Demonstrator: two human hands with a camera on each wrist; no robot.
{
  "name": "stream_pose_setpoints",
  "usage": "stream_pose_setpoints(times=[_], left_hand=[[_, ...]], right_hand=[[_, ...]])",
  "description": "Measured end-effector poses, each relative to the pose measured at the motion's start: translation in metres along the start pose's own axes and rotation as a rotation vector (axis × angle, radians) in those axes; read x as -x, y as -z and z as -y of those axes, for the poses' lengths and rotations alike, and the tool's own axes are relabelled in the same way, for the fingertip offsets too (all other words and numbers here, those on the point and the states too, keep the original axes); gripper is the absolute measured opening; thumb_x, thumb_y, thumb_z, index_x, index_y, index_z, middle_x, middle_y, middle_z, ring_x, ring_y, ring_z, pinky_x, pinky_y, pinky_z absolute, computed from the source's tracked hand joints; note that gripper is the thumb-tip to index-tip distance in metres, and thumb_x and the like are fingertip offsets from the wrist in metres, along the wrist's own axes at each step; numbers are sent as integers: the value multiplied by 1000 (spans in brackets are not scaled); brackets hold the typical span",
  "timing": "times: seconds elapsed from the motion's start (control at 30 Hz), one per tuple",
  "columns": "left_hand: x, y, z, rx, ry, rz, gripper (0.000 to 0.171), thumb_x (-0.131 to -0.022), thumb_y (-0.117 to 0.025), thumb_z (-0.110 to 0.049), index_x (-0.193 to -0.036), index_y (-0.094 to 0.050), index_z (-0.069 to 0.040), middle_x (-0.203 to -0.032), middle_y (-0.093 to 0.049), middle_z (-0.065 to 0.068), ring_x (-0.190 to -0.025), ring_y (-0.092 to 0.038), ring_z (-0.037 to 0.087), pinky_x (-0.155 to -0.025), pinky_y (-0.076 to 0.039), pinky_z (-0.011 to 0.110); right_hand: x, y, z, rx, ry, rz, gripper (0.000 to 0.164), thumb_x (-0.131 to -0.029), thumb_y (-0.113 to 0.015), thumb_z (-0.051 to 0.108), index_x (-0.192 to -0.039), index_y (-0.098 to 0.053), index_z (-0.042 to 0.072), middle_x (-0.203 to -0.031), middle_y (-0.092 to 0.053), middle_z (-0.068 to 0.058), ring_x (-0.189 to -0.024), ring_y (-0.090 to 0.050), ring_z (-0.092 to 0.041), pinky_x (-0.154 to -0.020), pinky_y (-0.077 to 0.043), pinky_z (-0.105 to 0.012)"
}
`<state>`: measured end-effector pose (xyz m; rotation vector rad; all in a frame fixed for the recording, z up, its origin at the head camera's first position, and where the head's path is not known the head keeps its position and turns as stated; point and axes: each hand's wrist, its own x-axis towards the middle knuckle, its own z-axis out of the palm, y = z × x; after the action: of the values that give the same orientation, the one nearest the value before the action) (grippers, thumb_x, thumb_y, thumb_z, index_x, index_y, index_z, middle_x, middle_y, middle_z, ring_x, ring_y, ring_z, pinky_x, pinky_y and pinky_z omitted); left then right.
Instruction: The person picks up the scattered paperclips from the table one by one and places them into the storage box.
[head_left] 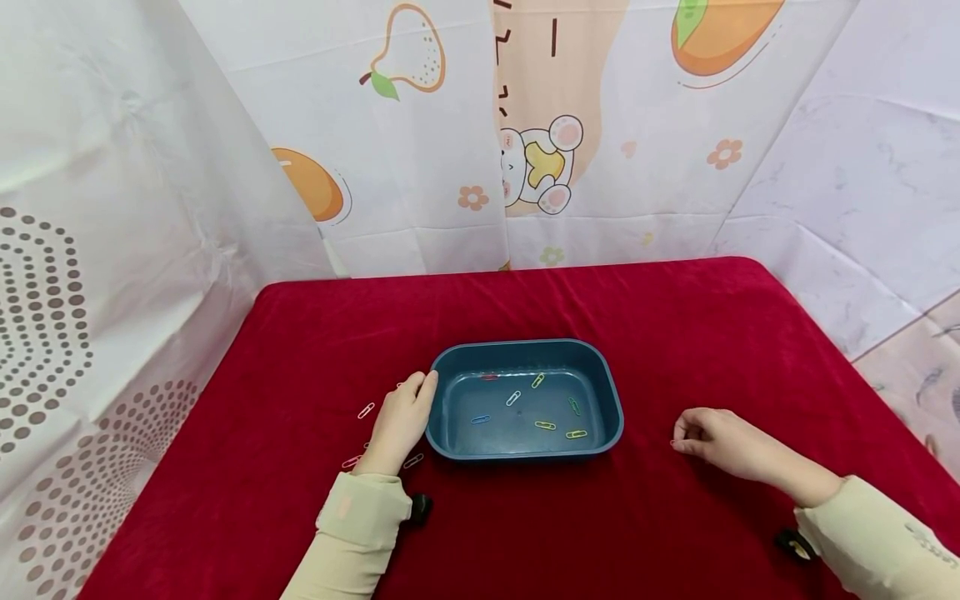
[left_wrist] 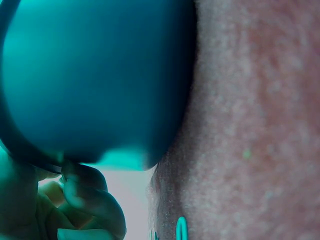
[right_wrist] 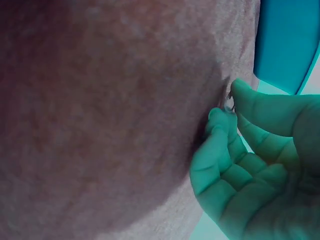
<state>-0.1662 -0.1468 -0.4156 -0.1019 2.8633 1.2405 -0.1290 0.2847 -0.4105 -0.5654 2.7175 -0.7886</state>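
A blue rectangular tray (head_left: 517, 457) lies on the red cloth, with several coloured paper clips inside. At its left end my left hand (head_left: 405, 414) holds the rim, thumb and fingers meeting at the edge in the left wrist view. Off to the right of the tray, my right hand (head_left: 723, 442) is low over the cloth. Its thumb and fingertips pinch a small paper clip (right_wrist: 229, 104), mostly hidden by the fingers. Within the tray are a white clip (head_left: 513, 398), a blue clip (head_left: 481, 419), a green clip (head_left: 574, 406), a red one and several yellow ones.
More paper clips lie on the cloth around my left hand, among them a pale clip (head_left: 366, 411), a pink clip (head_left: 351, 462) and another clip (head_left: 413, 461) by the wrist. Red cloth (head_left: 675, 333) covers the table, and printed curtains (head_left: 420, 183) hang behind it.
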Motion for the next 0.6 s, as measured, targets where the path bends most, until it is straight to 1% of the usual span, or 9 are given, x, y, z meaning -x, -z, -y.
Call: stream_pose_setpoints(times=[0.17, 0.33, 0.47, 0.6], left_hand=[[0, 0, 0, 2, 0, -4, 39, -106, -40, -37, -76, -41, -12, -62, -39, 5, -53, -37, 20, -55, -33, 29], [1, 0, 0, 7, 3, -3, 38, -105, -41, -36, -75, -41, -12, -62, -38, 4, -52, -37, 19, -54, -32, 29], [1, 0, 0, 8, 3, -4, 38, -105, -41, -36, -75, -40, -12, -62, -38, 4, -52, -37, 19, -54, -32, 28], [0, -1, 0, 9, -2, -8, 38, -105, -41, -36, -75, -39, -13, -61, -38, 4, -51, -36, 19, -53, -31, 28]], right_hand=[[0, 4, 4, -81, -15, 45, 10, -91, -67, 11, -86, -59, 10, -72, -54, 5, -59, -46, 0, -55, -45, -23], [-2, 9, 9, -120, -33, 68, 8, -92, -66, 11, -90, -59, 8, -75, -55, 2, -61, -47, -2, -56, -46, -23], [-4, 12, 14, -138, -22, 63, 7, -94, -65, 11, -93, -60, 7, -78, -56, 1, -60, -48, -3, -55, -47, -24], [-6, 15, 19, -156, -6, 37, 6, -94, -65, 10, -95, -61, 6, -82, -60, 0, -63, -50, -5, -57, -48, -24]])
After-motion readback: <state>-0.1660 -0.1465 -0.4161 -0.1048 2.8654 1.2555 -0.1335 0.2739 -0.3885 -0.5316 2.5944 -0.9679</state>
